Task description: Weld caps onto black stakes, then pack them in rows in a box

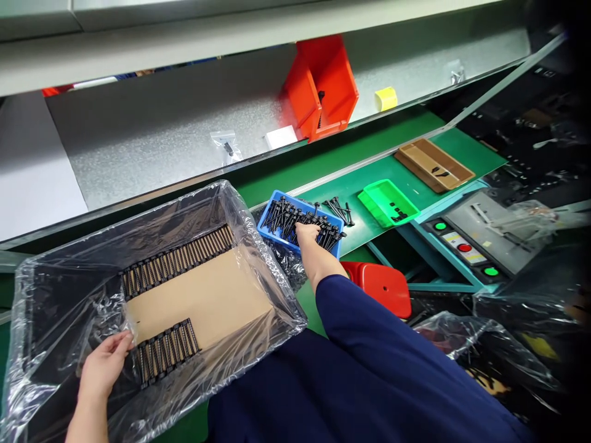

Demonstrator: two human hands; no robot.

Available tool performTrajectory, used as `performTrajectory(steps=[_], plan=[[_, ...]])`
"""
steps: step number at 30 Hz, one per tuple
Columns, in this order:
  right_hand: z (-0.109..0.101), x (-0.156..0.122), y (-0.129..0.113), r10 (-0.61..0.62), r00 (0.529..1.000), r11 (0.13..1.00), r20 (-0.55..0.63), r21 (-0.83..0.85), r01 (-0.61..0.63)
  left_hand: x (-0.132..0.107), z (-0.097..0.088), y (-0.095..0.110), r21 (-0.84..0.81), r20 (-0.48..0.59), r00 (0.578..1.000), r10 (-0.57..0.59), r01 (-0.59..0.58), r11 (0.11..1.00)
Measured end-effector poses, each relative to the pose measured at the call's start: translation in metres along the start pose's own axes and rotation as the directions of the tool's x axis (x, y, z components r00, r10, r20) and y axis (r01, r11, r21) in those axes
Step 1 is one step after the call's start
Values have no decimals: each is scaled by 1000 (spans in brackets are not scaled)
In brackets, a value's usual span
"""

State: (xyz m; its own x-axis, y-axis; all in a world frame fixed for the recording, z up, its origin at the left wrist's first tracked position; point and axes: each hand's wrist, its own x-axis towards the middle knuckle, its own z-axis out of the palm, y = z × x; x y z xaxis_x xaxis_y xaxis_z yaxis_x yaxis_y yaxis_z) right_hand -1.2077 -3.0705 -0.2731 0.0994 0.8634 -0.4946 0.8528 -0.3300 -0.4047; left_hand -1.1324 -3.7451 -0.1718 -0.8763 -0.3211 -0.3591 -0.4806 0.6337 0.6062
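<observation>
My left hand (105, 360) pinches the clear plastic liner (127, 317) at the left edge of a cardboard sheet (203, 292). This sheet lies inside a black tray (69, 264) wrapped in the plastic. Two rows of thin black rod-shaped parts with thicker heads are laid side by side on the cardboard: a long upper row (178, 258) and a shorter lower row (167, 352). My right hand (307, 235) is in a blue bin (281, 239) heaped with similar black rod-shaped parts (284, 215). Its fingers are curled, with their tips hidden among the parts.
A few loose rods (339, 209) lie beside the blue bin. Farther right are a green bin (388, 203), a brown tray (434, 165) and a button panel (464, 248). A red stool (381, 288) stands below the bench. A red bin (323, 86) sits on the metal shelf (166, 117).
</observation>
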Motion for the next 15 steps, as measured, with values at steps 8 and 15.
performTrajectory(steps=[8,15], plan=[[-17,-9,22,-100,995,994,-12,49,100,-3,1,12,-94,86,983,-164,172,981],[-34,-23,19,-297,953,952,-65,53,301,-1,2,11,-84,96,992,-85,94,992]])
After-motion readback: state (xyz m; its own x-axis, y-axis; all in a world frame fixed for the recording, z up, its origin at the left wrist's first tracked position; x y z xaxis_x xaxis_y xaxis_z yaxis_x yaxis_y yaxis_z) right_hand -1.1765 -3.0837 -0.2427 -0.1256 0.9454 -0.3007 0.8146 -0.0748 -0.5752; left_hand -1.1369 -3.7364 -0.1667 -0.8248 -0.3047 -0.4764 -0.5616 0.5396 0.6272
